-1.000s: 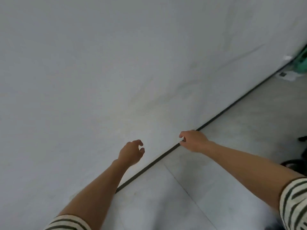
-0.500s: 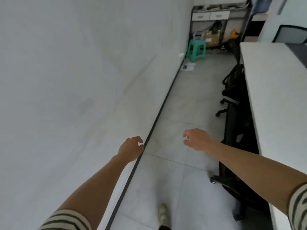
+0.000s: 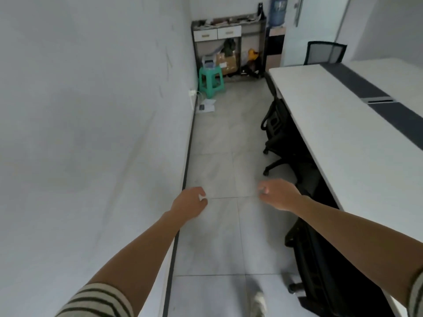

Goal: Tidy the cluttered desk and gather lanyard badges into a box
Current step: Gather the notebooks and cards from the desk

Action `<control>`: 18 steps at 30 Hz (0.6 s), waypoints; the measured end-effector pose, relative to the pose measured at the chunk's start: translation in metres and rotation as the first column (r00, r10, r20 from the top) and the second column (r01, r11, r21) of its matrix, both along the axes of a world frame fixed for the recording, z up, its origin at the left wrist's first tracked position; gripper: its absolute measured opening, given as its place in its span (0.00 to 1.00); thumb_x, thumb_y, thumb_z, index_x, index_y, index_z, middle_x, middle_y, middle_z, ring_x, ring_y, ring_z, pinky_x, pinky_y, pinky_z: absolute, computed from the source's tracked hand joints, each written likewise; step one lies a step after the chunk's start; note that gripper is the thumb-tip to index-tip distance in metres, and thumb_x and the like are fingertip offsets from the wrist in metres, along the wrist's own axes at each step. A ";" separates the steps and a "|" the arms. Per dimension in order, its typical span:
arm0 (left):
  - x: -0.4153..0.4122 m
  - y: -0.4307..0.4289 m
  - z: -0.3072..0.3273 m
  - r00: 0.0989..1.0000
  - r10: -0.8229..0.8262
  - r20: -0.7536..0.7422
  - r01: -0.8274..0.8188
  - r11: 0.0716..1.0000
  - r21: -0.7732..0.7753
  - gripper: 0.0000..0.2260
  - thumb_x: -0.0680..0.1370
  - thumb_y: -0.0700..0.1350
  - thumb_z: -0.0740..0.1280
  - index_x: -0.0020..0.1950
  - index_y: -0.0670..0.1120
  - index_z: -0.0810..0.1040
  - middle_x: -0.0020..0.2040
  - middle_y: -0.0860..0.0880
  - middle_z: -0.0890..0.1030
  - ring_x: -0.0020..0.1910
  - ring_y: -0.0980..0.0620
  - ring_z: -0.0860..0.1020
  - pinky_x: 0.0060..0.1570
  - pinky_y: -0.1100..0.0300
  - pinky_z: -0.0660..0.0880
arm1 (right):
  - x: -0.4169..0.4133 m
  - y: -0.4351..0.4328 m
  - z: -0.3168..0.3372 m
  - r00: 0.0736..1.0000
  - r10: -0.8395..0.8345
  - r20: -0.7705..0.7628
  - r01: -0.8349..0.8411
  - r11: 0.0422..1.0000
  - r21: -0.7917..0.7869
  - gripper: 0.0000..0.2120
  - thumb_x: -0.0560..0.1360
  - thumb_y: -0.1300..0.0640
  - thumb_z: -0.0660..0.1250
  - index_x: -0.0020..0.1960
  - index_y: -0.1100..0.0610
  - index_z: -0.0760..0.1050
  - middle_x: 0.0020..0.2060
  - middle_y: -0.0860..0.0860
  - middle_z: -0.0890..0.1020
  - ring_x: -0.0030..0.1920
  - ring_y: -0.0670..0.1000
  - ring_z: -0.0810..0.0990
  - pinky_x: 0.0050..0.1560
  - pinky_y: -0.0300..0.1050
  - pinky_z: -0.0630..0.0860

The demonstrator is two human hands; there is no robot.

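The fingers point(image 3: 202, 191) of the left hand point(image 3: 190, 205) are loosely curled with nothing in them, thumb and forefinger close together; the fingers point(image 3: 263, 189) of the right hand point(image 3: 280, 194) are also loosely curled and empty, though blurred. Both hands hang in the air over the floor point(image 3: 217, 236), well apart from each other, bare forearms reaching forward from striped sleeves point(image 3: 96, 300)

A pale wall point(image 3: 91, 110) fills the left side, with a dark skirting line at its foot. The long white table point(image 3: 332, 133) runs along the right side, away from both hands, with a dark strip point(image 3: 366, 88) down its middle. Grey floor tiles lie between wall and table. Black office chairs point(image 3: 281, 133) are pushed in under the table's near edge, and a mesh-backed chair point(image 3: 325, 52) stands at its far end. Against the far wall is a shelf unit point(image 3: 229, 33) with two white drawers and a cardboard carton point(image 3: 225, 60) below. A green stool point(image 3: 210, 80) stands just beside it, near the wall. Papers point(image 3: 207, 106) lie on the floor by the stool. A shoe point(image 3: 257, 303) shows at the bottom edge
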State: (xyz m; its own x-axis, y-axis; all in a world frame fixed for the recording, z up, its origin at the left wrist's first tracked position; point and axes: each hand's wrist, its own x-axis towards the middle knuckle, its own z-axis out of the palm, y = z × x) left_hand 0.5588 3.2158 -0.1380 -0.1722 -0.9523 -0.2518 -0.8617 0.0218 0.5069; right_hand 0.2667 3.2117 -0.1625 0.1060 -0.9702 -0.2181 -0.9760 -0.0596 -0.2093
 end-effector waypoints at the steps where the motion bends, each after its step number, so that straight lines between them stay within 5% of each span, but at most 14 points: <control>1: -0.004 -0.021 0.000 1.000 -0.020 -0.004 0.020 1.000 -0.005 0.12 0.79 0.46 0.64 0.60 0.46 0.77 0.52 0.44 0.81 0.51 0.46 0.79 0.53 0.57 0.75 | -0.003 -0.019 -0.001 1.000 -0.007 -0.004 0.007 1.000 0.002 0.18 0.79 0.47 0.59 0.67 0.49 0.72 0.64 0.49 0.77 0.63 0.53 0.75 0.57 0.47 0.72; 7: -0.031 -0.207 0.012 1.000 -0.029 -0.010 0.029 0.999 -0.029 0.11 0.79 0.47 0.64 0.59 0.46 0.77 0.50 0.44 0.80 0.50 0.45 0.79 0.55 0.54 0.75 | -0.023 -0.211 -0.005 0.999 -0.032 0.027 0.032 0.999 -0.007 0.15 0.78 0.48 0.60 0.61 0.51 0.74 0.62 0.50 0.77 0.61 0.54 0.75 0.52 0.45 0.70; 18: -0.016 -0.459 0.023 0.999 0.040 -0.014 -0.040 0.999 -0.037 0.12 0.79 0.48 0.64 0.60 0.45 0.77 0.48 0.43 0.80 0.51 0.45 0.78 0.53 0.56 0.74 | -0.002 -0.490 0.029 0.998 0.065 0.020 -0.065 0.998 -0.010 0.18 0.79 0.47 0.60 0.68 0.51 0.71 0.65 0.50 0.76 0.64 0.53 0.73 0.63 0.47 0.70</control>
State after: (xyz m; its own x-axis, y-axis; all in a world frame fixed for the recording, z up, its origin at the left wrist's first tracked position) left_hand 0.5425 2.7571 -0.1150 -0.1370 -0.9672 -0.2137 -0.8556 0.0068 0.5176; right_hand 0.2645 2.7218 -0.1334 0.1733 -0.9630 -0.2065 -0.9656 -0.1248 -0.2283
